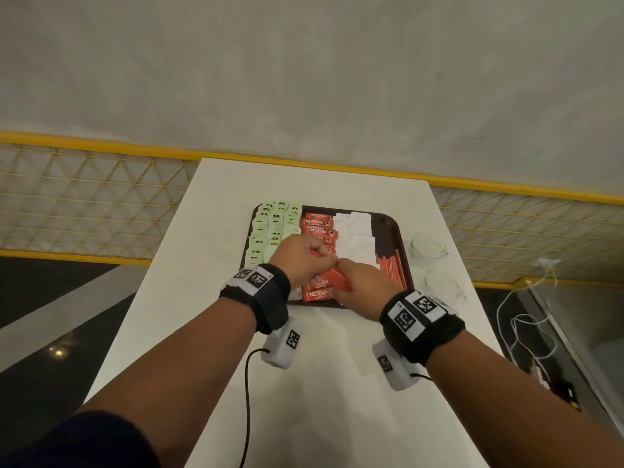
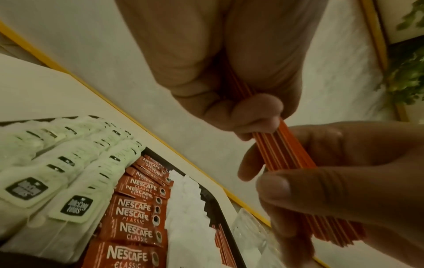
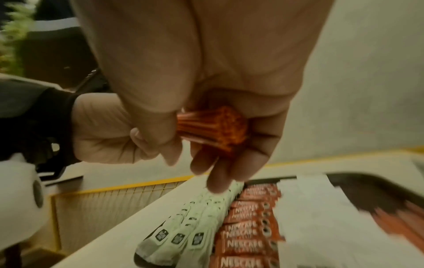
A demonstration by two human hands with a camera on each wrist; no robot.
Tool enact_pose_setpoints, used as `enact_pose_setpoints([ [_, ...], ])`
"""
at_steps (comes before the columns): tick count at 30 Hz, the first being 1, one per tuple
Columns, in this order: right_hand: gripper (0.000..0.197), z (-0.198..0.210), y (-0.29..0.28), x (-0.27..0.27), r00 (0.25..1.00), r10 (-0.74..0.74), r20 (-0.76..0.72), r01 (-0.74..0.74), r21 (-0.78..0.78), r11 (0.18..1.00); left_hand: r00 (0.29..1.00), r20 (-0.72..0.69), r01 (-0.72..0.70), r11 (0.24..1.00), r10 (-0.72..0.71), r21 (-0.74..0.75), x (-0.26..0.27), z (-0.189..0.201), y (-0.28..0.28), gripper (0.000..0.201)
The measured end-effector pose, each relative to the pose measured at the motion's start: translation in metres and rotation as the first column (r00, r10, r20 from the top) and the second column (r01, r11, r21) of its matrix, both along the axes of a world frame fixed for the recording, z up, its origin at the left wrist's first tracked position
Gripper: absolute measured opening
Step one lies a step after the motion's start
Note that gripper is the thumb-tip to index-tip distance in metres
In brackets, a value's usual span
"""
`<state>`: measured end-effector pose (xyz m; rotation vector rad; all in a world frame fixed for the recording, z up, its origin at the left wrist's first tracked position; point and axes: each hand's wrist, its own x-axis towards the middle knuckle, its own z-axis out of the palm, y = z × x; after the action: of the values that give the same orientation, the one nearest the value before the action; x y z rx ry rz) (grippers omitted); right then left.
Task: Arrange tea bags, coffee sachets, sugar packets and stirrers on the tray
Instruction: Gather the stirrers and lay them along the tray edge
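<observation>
A dark brown tray (image 1: 393, 228) on the white table holds green tea bags (image 1: 270, 228) at its left, then red coffee sachets (image 1: 319, 224), white sugar packets (image 1: 356, 234), and orange stirrers (image 1: 393, 270) at its right. Above the tray's near middle, both hands hold one bundle of orange stirrers (image 1: 333, 278). My left hand (image 1: 305, 261) grips one end of the bundle (image 2: 282, 150) with curled fingers. My right hand (image 1: 361, 282) pinches the other end (image 3: 215, 127) between thumb and fingers. The hands hide the middle of the bundle.
Two clear glass cups (image 1: 427, 248) (image 1: 444, 285) stand on the table just right of the tray. White cables (image 1: 526, 319) hang past the table's right edge. A yellow mesh railing (image 1: 101, 204) runs behind the table. Bare tabletop (image 1: 320, 383) lies between the tray and me.
</observation>
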<state>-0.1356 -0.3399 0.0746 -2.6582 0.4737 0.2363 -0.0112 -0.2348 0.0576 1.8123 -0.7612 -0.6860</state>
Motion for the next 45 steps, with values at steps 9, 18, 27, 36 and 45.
enact_pose_setpoints([
  [9, 0.014, -0.040, -0.036, 0.002, 0.992, -0.116, -0.055, 0.124, 0.192, 0.974, 0.991, -0.129, 0.042, 0.995, -0.030, 0.090, 0.004, -0.016, -0.043, 0.031],
  [18, 0.017, -0.057, -0.100, 0.008, 0.861, -0.456, -0.225, 0.509, 0.396, 0.764, 0.995, 0.100, -0.019, 0.956, -0.011, 0.291, 0.026, -0.039, -0.074, 0.036],
  [27, 0.026, -0.081, -0.184, 0.049, 0.683, -0.686, -0.250, 0.730, 0.262, 0.632, 0.739, 0.273, 0.387, 0.720, -0.616, 0.576, -0.002, -0.083, -0.102, 0.034],
  [36, 0.034, -0.096, -0.195, 0.067, 0.762, -0.546, -0.349, 0.578, -0.014, 0.816, 0.647, 0.237, 0.438, 0.607, -0.725, 0.663, -0.024, -0.108, -0.113, 0.029],
  [45, 0.029, -0.110, -0.199, 0.080, 0.782, -0.560, -0.272, 0.588, 0.028, 0.808, 0.669, 0.245, 0.449, 0.644, -0.702, 0.620, -0.027, -0.115, -0.110, 0.024],
])
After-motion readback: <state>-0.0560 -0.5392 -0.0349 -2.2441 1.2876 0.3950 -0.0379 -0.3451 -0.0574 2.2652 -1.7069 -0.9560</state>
